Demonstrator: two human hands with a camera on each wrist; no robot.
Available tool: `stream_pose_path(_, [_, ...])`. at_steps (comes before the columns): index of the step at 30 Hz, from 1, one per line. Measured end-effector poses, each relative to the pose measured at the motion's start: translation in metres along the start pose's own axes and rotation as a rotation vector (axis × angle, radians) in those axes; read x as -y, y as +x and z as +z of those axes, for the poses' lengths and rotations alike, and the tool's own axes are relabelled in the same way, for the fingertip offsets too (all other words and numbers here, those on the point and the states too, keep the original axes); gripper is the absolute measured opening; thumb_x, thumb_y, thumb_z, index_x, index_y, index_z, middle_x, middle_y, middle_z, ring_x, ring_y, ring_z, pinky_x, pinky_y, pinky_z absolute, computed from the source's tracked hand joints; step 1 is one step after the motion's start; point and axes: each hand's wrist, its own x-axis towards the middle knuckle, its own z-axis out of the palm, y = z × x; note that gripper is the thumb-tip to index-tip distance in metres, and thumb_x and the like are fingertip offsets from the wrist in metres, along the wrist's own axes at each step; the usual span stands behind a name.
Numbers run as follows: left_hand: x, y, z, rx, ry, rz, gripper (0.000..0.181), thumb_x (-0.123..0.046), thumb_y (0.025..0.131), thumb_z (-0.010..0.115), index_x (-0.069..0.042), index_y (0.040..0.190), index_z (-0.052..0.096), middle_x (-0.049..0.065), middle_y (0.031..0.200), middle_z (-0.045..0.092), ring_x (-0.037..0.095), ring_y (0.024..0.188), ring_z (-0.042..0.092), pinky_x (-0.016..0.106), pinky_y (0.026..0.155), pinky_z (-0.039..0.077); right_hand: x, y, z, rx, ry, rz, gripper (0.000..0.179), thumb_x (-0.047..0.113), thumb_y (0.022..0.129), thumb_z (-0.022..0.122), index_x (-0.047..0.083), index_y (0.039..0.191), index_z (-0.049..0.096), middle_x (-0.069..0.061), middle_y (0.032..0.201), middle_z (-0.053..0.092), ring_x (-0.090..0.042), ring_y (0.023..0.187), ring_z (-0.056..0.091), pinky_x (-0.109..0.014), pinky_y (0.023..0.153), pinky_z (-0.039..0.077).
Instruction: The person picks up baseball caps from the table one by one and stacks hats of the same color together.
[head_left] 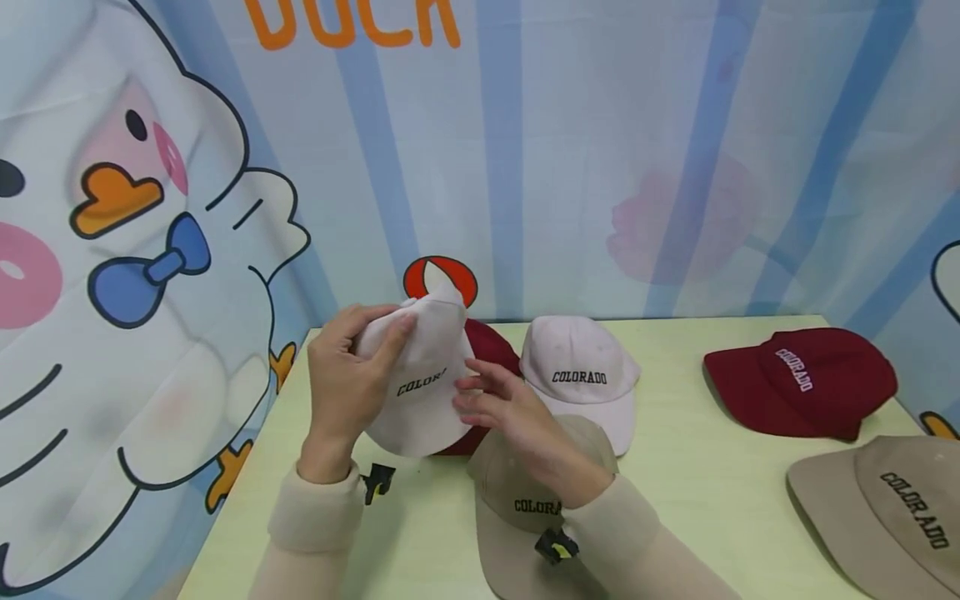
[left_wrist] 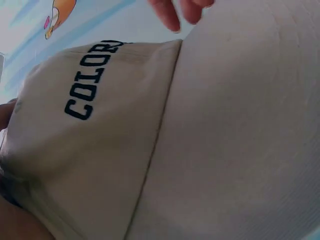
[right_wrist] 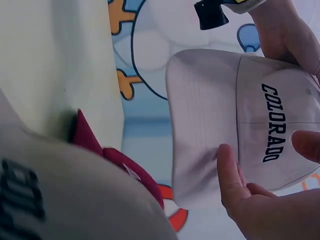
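A white baseball cap (head_left: 423, 367) lettered COLORADO is held up above the table. My left hand (head_left: 345, 375) grips it at the crown, with the thumb over the front. My right hand (head_left: 517, 417) is beside the cap's right edge, its fingers loosely extended; in the left wrist view its fingertips (left_wrist: 172, 15) appear just apart from the cap. Across the right wrist view, the brim and crown of the same white cap (right_wrist: 205, 110) face the camera. Behind the held cap, a dark red cap (head_left: 491, 346) is mostly hidden. Below my right forearm lies a beige cap (head_left: 502, 483).
Another white cap (head_left: 581, 367) stands on the pale table (head_left: 690, 492) behind the beige one. Toward the right are a dark red cap (head_left: 832, 383) and a second beige cap (head_left: 892, 500). A printed cloth backdrop (head_left: 570, 167) rises behind the table.
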Motion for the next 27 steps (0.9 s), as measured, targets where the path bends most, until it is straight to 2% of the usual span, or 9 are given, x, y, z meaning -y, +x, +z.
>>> stream_pose_path(6, [-0.011, 0.014, 0.024, 0.065, -0.069, 0.125, 0.015, -0.019, 0.089, 0.083, -0.009, 0.1, 0.081, 0.007, 0.09, 0.077, 0.016, 0.082, 0.062, 0.03, 0.072, 0.046, 0.026, -0.007, -0.025, -0.096, -0.11, -0.102, 0.068, 0.007, 0.099, 0.057, 0.017, 0.161, 0.033, -0.015, 0.149, 0.047, -0.031, 0.135, 0.057, -0.044, 0.114, 0.046])
stream_pose_path(10, [-0.016, 0.022, 0.041, 0.102, -0.149, 0.182, 0.011, -0.016, 0.088, 0.083, -0.011, 0.098, 0.082, 0.005, 0.086, 0.076, 0.016, 0.079, 0.061, 0.032, 0.077, 0.044, 0.042, -0.011, -0.045, -0.205, -0.267, -0.238, 0.072, 0.009, 0.1, 0.06, 0.028, 0.163, 0.029, -0.013, 0.15, 0.041, -0.03, 0.13, 0.058, -0.045, 0.109, 0.048])
stream_pose_path(13, [-0.018, 0.027, 0.052, 0.138, -0.203, 0.21, 0.011, -0.013, 0.087, 0.083, -0.011, 0.097, 0.082, 0.004, 0.084, 0.075, 0.014, 0.077, 0.061, 0.033, 0.078, 0.043, 0.054, -0.012, -0.06, -0.27, -0.417, -0.351, 0.074, 0.007, 0.1, 0.061, 0.036, 0.161, 0.032, -0.014, 0.138, 0.045, -0.026, 0.115, 0.061, -0.039, 0.097, 0.052])
stream_pose_path(16, [-0.019, 0.031, 0.063, 0.184, -0.245, 0.246, 0.012, -0.011, 0.086, 0.083, -0.011, 0.098, 0.082, 0.003, 0.081, 0.073, 0.013, 0.075, 0.059, 0.033, 0.077, 0.041, 0.066, -0.012, -0.076, -0.28, -0.569, -0.43, 0.073, 0.004, 0.099, 0.06, 0.037, 0.16, 0.037, -0.014, 0.119, 0.047, -0.023, 0.097, 0.058, -0.029, 0.085, 0.052])
stream_pose_path(20, [-0.021, 0.037, 0.076, 0.24, -0.269, 0.295, 0.012, -0.01, 0.086, 0.083, -0.012, 0.099, 0.083, -0.002, 0.073, 0.066, 0.012, 0.073, 0.05, 0.034, 0.075, 0.036, 0.076, -0.012, -0.093, -0.246, -0.728, -0.446, 0.073, -0.001, 0.096, 0.054, 0.034, 0.159, 0.041, -0.012, 0.105, 0.045, -0.022, 0.084, 0.048, -0.029, 0.073, 0.045])
stream_pose_path(23, [-0.023, 0.041, 0.087, 0.268, -0.261, 0.298, 0.011, -0.014, 0.087, 0.083, -0.014, 0.098, 0.083, -0.006, 0.071, 0.063, 0.011, 0.074, 0.045, 0.034, 0.075, 0.032, 0.08, -0.011, -0.104, -0.254, -0.799, -0.427, 0.059, 0.002, 0.097, 0.054, 0.027, 0.15, 0.054, -0.012, 0.1, 0.045, -0.021, 0.081, 0.044, -0.033, 0.072, 0.041])
stream_pose_path(25, [-0.022, 0.043, 0.094, 0.285, -0.256, 0.296, 0.01, -0.016, 0.088, 0.083, -0.015, 0.098, 0.083, -0.007, 0.072, 0.062, 0.012, 0.076, 0.044, 0.035, 0.078, 0.03, 0.081, -0.012, -0.109, -0.285, -0.812, -0.428, 0.041, 0.005, 0.099, 0.056, 0.019, 0.136, 0.063, -0.012, 0.098, 0.047, -0.02, 0.083, 0.044, -0.032, 0.073, 0.042])
stream_pose_path(27, [-0.021, 0.046, 0.101, 0.293, -0.253, 0.295, 0.011, -0.016, 0.088, 0.083, -0.015, 0.098, 0.083, -0.007, 0.072, 0.062, 0.012, 0.077, 0.043, 0.035, 0.079, 0.028, 0.081, -0.012, -0.114, -0.331, -0.806, -0.443, 0.021, 0.01, 0.1, 0.057, 0.012, 0.119, 0.066, -0.01, 0.094, 0.048, -0.02, 0.083, 0.046, -0.03, 0.073, 0.043])
